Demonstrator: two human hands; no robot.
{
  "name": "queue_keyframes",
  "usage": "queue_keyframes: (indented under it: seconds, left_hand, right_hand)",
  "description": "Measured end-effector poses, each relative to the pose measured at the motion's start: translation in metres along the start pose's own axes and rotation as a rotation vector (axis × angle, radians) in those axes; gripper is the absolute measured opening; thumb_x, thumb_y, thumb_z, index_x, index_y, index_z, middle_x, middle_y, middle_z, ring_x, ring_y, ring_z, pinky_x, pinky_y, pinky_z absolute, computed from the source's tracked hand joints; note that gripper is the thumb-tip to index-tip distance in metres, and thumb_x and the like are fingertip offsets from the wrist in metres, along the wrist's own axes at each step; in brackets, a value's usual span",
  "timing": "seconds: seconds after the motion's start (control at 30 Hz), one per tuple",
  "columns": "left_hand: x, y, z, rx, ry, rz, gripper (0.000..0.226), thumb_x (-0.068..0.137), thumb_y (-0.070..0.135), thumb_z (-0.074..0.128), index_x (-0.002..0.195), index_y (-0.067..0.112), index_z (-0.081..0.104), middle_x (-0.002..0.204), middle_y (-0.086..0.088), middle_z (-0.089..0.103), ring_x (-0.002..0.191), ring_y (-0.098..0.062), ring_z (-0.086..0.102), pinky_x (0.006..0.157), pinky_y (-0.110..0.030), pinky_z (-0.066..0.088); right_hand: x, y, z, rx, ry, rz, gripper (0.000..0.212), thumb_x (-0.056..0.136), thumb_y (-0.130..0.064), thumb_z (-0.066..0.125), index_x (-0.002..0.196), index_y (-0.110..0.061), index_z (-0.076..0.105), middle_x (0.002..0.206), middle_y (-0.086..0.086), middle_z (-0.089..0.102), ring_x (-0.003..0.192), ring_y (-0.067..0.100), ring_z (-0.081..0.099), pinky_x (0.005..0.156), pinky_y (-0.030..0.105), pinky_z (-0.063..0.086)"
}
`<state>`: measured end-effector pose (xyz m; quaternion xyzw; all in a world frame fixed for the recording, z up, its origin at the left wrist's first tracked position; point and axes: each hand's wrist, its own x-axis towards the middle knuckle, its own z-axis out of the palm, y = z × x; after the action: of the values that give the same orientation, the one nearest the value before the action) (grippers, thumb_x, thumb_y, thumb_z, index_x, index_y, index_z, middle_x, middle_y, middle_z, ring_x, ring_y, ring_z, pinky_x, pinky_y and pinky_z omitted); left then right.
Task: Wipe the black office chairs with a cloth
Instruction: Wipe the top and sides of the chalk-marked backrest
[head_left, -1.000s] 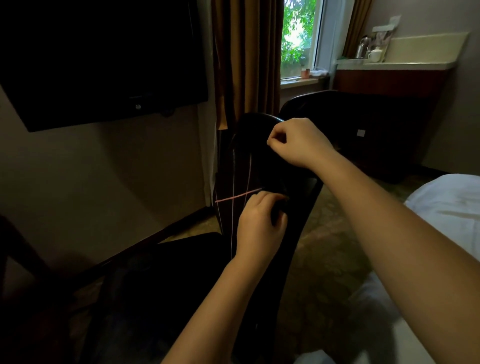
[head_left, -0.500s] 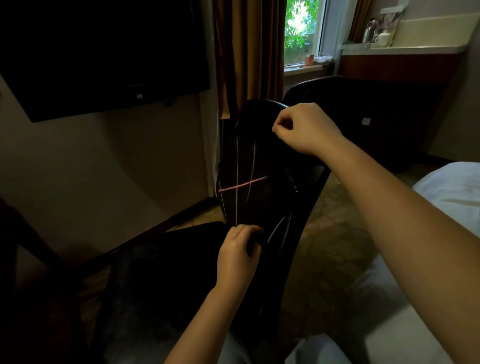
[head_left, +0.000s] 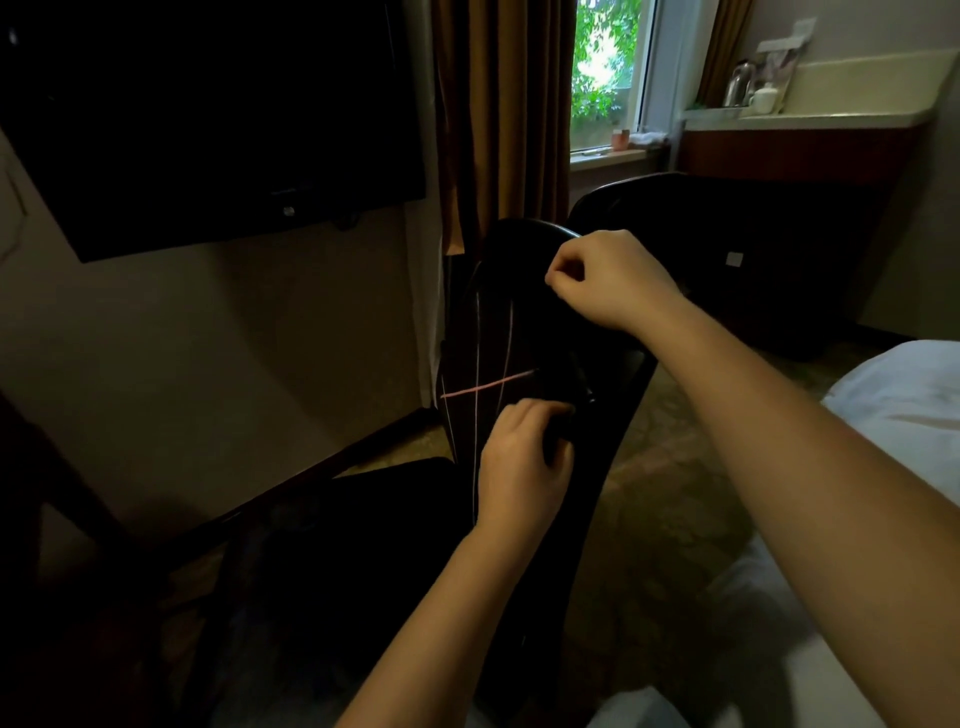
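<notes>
A black chair (head_left: 524, 244) stands in front of me, its curved backrest upright and its seat in shadow below. A dark cloth (head_left: 493, 358) with thin pale and pink stripes hangs against the backrest. My right hand (head_left: 608, 280) pinches the cloth's upper edge at the top of the backrest. My left hand (head_left: 519, 462) grips the cloth lower down, about mid-height of the backrest, fingers curled into the fabric. A second black chair (head_left: 691, 223) stands behind the first, near the window.
A dark wall-mounted TV (head_left: 208, 119) fills the upper left. Brown curtains (head_left: 498, 114) hang beside the window (head_left: 605, 67). A counter (head_left: 810, 119) with a kettle and cup is at the back right. A white bed (head_left: 904, 405) lies at the right edge. Patterned carpet covers the floor.
My left hand slid down the backrest with the cloth half a second ago and has now come back up. My right hand has stayed at the top edge.
</notes>
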<state>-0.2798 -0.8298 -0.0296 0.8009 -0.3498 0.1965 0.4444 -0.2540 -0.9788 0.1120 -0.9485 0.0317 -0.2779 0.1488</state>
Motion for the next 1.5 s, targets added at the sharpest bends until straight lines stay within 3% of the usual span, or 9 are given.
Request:
queue_keyframes:
  seconds: [0.13, 0.27, 0.5, 0.73, 0.97, 1.3, 1.37, 1.5]
  left_hand:
    - [0.017, 0.011, 0.003, -0.002, 0.035, 0.022, 0.031, 0.081, 0.003, 0.066, 0.111, 0.011, 0.067, 0.11, 0.0, 0.065, 0.109, -0.011, 0.054, 0.094, -0.015, 0.038]
    - [0.003, -0.003, 0.003, -0.014, -0.002, 0.006, 0.035, 0.081, 0.004, 0.067, 0.114, 0.015, 0.065, 0.11, 0.003, 0.063, 0.108, -0.008, 0.054, 0.094, -0.019, 0.045]
    - [-0.047, -0.038, 0.003, 0.03, -0.051, -0.123, 0.037, 0.082, 0.006, 0.069, 0.115, 0.022, 0.063, 0.109, 0.013, 0.057, 0.104, 0.001, 0.051, 0.089, -0.011, 0.042]
    - [-0.088, -0.062, -0.002, 0.088, -0.105, -0.242, 0.034, 0.083, 0.005, 0.067, 0.113, 0.021, 0.065, 0.101, 0.017, 0.056, 0.097, -0.001, 0.053, 0.087, -0.021, 0.049]
    - [-0.054, -0.031, -0.007, 0.083, -0.073, -0.178, 0.028, 0.085, 0.006, 0.065, 0.11, 0.019, 0.067, 0.104, 0.009, 0.061, 0.101, -0.004, 0.055, 0.085, -0.012, 0.043]
    - [0.016, 0.028, -0.004, 0.007, 0.044, 0.028, 0.027, 0.082, 0.005, 0.066, 0.109, 0.011, 0.068, 0.106, -0.001, 0.067, 0.104, -0.013, 0.059, 0.09, -0.021, 0.046]
    - [0.009, 0.022, -0.001, -0.007, 0.054, 0.022, 0.031, 0.082, 0.004, 0.066, 0.112, 0.012, 0.067, 0.109, 0.0, 0.065, 0.107, -0.012, 0.057, 0.093, -0.018, 0.043]
    - [-0.015, 0.009, 0.004, -0.033, 0.045, -0.051, 0.034, 0.083, 0.004, 0.066, 0.116, 0.015, 0.065, 0.11, 0.003, 0.063, 0.106, -0.009, 0.056, 0.092, -0.02, 0.047]
  right_hand:
    - [0.002, 0.002, 0.001, -0.003, 0.005, 0.007, 0.017, 0.095, -0.027, 0.056, 0.101, -0.023, 0.071, 0.088, -0.01, 0.057, 0.079, 0.007, 0.052, 0.059, 0.018, 0.035]
    - [0.001, 0.002, 0.001, 0.004, 0.0, 0.004, 0.017, 0.095, -0.028, 0.056, 0.101, -0.022, 0.071, 0.092, -0.008, 0.06, 0.084, 0.008, 0.055, 0.07, 0.024, 0.041]
    - [-0.006, 0.002, -0.002, 0.009, 0.017, -0.006, 0.017, 0.095, -0.027, 0.057, 0.102, -0.021, 0.071, 0.089, -0.008, 0.057, 0.085, 0.009, 0.055, 0.07, 0.024, 0.039]
    - [-0.011, -0.003, -0.002, -0.006, 0.002, -0.007, 0.018, 0.096, -0.027, 0.056, 0.104, -0.02, 0.07, 0.09, -0.009, 0.056, 0.081, 0.007, 0.052, 0.065, 0.02, 0.036]
    - [-0.013, -0.005, -0.003, -0.021, 0.008, -0.005, 0.019, 0.096, -0.027, 0.055, 0.104, -0.02, 0.071, 0.089, -0.008, 0.055, 0.081, 0.008, 0.051, 0.069, 0.025, 0.038]
    - [-0.01, -0.002, -0.001, -0.024, 0.017, -0.012, 0.018, 0.095, -0.028, 0.055, 0.102, -0.022, 0.071, 0.09, -0.008, 0.057, 0.079, 0.007, 0.051, 0.065, 0.022, 0.036]
    - [-0.011, -0.002, 0.0, -0.023, 0.013, -0.014, 0.018, 0.095, -0.028, 0.055, 0.102, -0.022, 0.071, 0.089, -0.008, 0.058, 0.078, 0.007, 0.051, 0.06, 0.02, 0.035]
    - [-0.011, -0.001, -0.001, -0.018, 0.009, -0.018, 0.019, 0.096, -0.027, 0.055, 0.103, -0.021, 0.071, 0.09, -0.008, 0.057, 0.083, 0.009, 0.055, 0.066, 0.022, 0.037]
